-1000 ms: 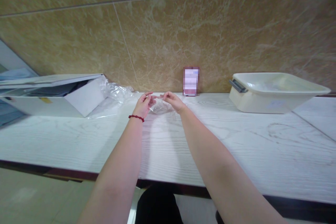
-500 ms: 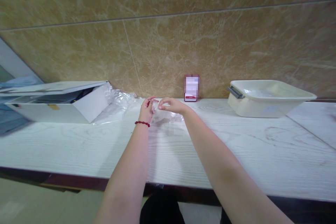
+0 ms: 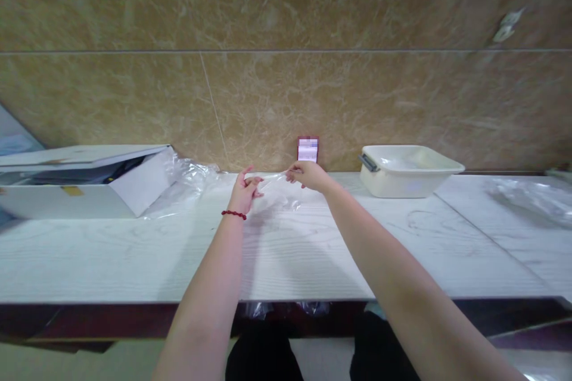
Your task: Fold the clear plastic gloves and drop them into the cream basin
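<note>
A clear plastic bag (image 3: 277, 195) stretches between my two hands, just above the white wood-grain table (image 3: 304, 250). My left hand (image 3: 245, 191), with a red bead bracelet at its wrist, pinches the bag's left side, some fingers spread. On the other side, my right hand (image 3: 308, 175) grips the bag's upper right edge between thumb and fingers. Right behind that hand, a phone (image 3: 308, 149) with a lit screen leans against the wall, its lower part hidden by the hand.
An open white box (image 3: 89, 199) with dark things inside stands at the left, crumpled clear plastic (image 3: 196, 178) beside it. A cream plastic bin (image 3: 402, 184) with a grey handle stands right of the phone. More clear plastic (image 3: 534, 199) lies far right. A marbled wall (image 3: 357, 95) rises behind.
My right hand has moved away from my left, drawing the plastic bag out between them. The camera has turned to the right, bringing more plastic at the far right into view.
</note>
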Tool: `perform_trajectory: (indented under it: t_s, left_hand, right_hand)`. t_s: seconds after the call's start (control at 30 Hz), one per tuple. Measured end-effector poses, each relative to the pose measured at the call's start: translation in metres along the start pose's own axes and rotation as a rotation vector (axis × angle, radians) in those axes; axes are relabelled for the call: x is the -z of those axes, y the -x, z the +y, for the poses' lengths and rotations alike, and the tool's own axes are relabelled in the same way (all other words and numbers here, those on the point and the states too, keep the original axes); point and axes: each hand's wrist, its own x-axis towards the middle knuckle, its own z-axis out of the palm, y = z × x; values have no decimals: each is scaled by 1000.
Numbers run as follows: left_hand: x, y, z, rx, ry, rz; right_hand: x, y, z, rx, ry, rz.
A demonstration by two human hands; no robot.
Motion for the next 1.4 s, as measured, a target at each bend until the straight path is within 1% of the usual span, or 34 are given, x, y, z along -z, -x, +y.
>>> perform_trajectory:
  t_s: [0.1,0.17,0.3,0.37,0.4,0.47,0.53,0.6,0.63,0.7,0.77,0.83,0.93,1.0,1.07,1.13,1.23,1.33,1.4]
  left_hand:
    - [-12,5,15,10,-21,-50]
    - [-20,5,28,26,-95,-102]
    - [-39,1,62,66,-227,-246]
    - [-46,0,77,119,-289,-328]
    - [-49,-1,84,148,-312,-387]
    - [-52,-1,93,194,-353,-531]
    - [-53,-1,96,239,-432,-657]
    - [-53,-4,95,265,-562,-716]
    - [-54,-7,94,263,-637,-720]
    - [-57,-14,90,216,-755,-690]
    - [-63,-24,86,155,-820,-618]
    - [-72,-34,82,127,-854,-518]
    - [-85,-48,76,147,-806,-370]
    - [-93,-54,73,140,-696,-304]
    - [-98,-59,70,95,-602,-261]
    - [-100,-60,67,28,-564,-238]
    - [-97,-55,62,-77,-619,-247]
    - [-91,-42,55,-167,-745,-287]
    - [-86,-30,49,-215,-808,-308]
  right_hand:
    - [19,15,-13,-107,-57,78]
    - [31,23,-22,-132,-80,91]
    - [53,32,-32,-149,-177,96]
    - [63,33,-33,-159,-203,109]
    - [68,34,-33,-159,-210,107]
    - [77,35,-31,-145,-224,73]
    - [85,35,-27,-134,-225,31]
    - [91,34,-24,-112,-207,31]
    - [93,34,-23,-102,-193,54]
    - [96,31,-20,-94,-161,133]
    - [99,26,-16,-103,-138,213]
    - [102,20,-11,-108,-124,260]
    - [107,10,-2,-73,-102,301]
    - [111,6,4,-33,-76,342]
    - [115,3,9,11,-39,393]
    - [117,5,13,59,-7,431]
    - [117,15,18,115,-3,426]
    - [112,34,24,126,23,384]
    - [107,49,28,134,106,356]
